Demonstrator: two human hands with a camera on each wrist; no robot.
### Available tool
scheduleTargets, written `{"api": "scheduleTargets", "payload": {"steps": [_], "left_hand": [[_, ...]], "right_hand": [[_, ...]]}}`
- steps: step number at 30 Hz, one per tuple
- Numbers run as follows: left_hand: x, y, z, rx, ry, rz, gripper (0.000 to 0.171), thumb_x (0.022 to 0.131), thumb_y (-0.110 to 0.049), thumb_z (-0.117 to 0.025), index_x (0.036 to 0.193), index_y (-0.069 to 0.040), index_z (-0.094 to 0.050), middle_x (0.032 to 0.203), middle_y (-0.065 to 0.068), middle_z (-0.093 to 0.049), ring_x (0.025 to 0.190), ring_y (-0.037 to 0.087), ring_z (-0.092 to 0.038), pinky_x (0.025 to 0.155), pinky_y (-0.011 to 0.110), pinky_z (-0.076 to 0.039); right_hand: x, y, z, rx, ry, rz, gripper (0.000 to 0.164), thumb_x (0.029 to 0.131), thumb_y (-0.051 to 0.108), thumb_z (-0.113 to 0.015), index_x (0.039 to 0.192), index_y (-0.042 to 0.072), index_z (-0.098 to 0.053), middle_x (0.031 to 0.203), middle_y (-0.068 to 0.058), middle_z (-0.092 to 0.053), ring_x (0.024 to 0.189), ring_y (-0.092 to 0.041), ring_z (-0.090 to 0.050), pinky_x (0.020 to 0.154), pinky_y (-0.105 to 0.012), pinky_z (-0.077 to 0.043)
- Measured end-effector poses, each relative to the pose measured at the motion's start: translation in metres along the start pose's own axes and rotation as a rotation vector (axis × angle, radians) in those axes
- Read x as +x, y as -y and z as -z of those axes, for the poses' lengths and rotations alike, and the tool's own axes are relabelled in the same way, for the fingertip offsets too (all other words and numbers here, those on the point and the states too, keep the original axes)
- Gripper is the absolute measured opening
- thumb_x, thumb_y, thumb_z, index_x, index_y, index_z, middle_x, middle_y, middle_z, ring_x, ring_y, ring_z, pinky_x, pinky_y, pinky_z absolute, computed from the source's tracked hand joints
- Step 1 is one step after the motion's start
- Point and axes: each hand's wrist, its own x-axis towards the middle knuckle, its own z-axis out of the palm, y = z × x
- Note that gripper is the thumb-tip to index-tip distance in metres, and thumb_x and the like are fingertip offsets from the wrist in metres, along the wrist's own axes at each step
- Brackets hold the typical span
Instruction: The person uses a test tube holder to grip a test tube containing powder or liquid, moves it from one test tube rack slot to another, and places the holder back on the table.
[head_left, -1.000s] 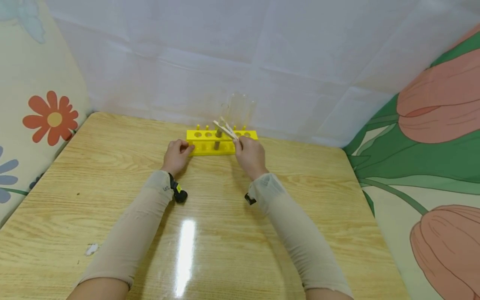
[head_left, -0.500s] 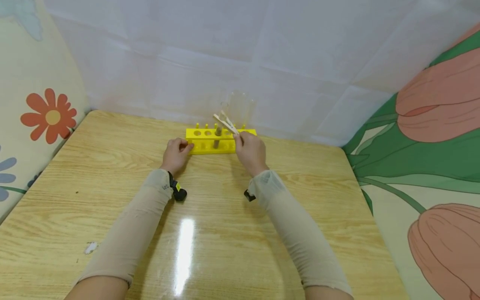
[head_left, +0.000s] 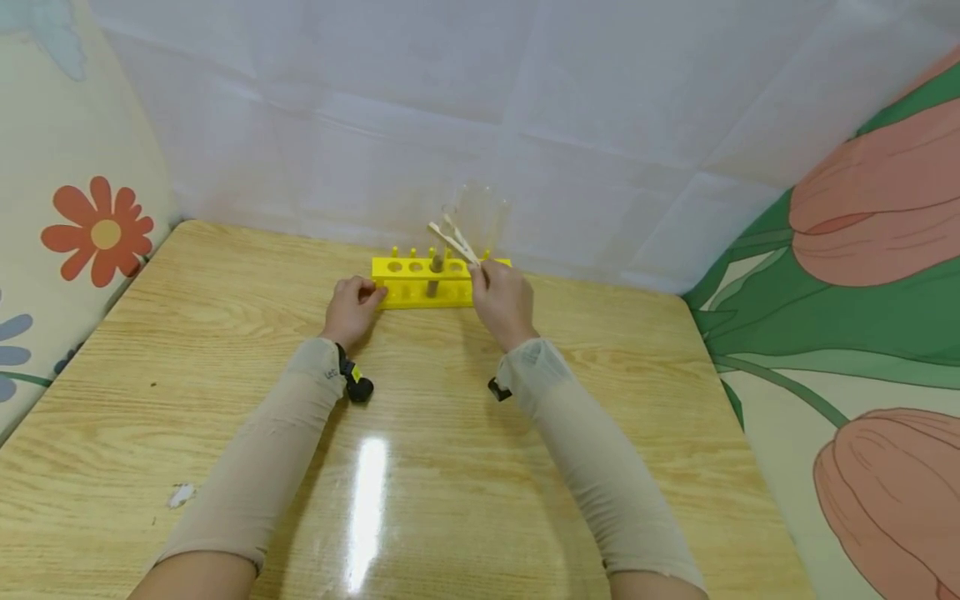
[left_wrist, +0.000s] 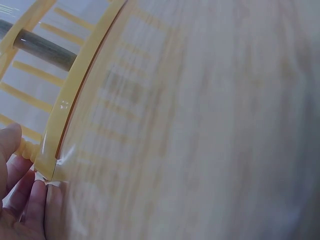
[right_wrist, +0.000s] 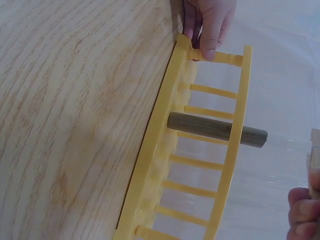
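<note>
A yellow test tube rack (head_left: 422,304) stands at the back of the table. One test tube (right_wrist: 215,129) with grey-brown contents stands in it; its upper part is clear glass and faint. My left hand (head_left: 352,307) pinches the end post at the rack's left, thumb on the post in both wrist views. My right hand (head_left: 504,302) grips a wooden test tube clamp (head_left: 465,248) above the rack's right part. The clamp's two arms spread apart near the tube's clear upper end; whether they touch the glass I cannot tell. Only curled right fingers (right_wrist: 302,212) show in the right wrist view.
Several clear test tubes (head_left: 480,217) rise behind the rack's right half, faint against the white cloth (head_left: 360,125). The wooden table (head_left: 427,450) has a white worn patch (head_left: 182,496) at left. Printed floral cloths (head_left: 847,283) stand at both sides.
The right hand and the clamp have risen slightly, and the clamp's tips now sit higher above the tube's dark part. The left hand stays on the rack's end.
</note>
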Motion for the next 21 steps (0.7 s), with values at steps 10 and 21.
{"api": "scheduleTargets", "payload": {"steps": [10, 21], "left_hand": [[-0.0009, 0.0002, 0.0002, -0.004, -0.007, -0.008, 0.042, 0.107, -0.031, -0.053, 0.124, 0.008, -0.055, 0.126, 0.026, -0.044, 0.108, 0.037, -0.05, 0.1, 0.05, -0.04], [-0.0008, 0.0006, 0.0011, -0.011, 0.006, -0.005, 0.044, 0.107, -0.034, -0.053, 0.125, 0.006, -0.055, 0.126, 0.025, -0.043, 0.107, 0.037, -0.05, 0.099, 0.049, -0.04]], "right_hand": [[0.001, 0.0011, 0.0008, 0.02, -0.033, 0.015, 0.04, 0.103, 0.02, -0.06, 0.066, 0.008, -0.052, 0.058, -0.007, -0.047, 0.05, -0.021, -0.038, 0.05, -0.033, -0.032], [0.0029, 0.0055, 0.0046, 0.018, -0.034, -0.004, 0.034, 0.104, 0.019, -0.059, 0.076, 0.002, -0.065, 0.062, -0.009, -0.055, 0.052, -0.022, -0.043, 0.05, -0.033, -0.036]]}}
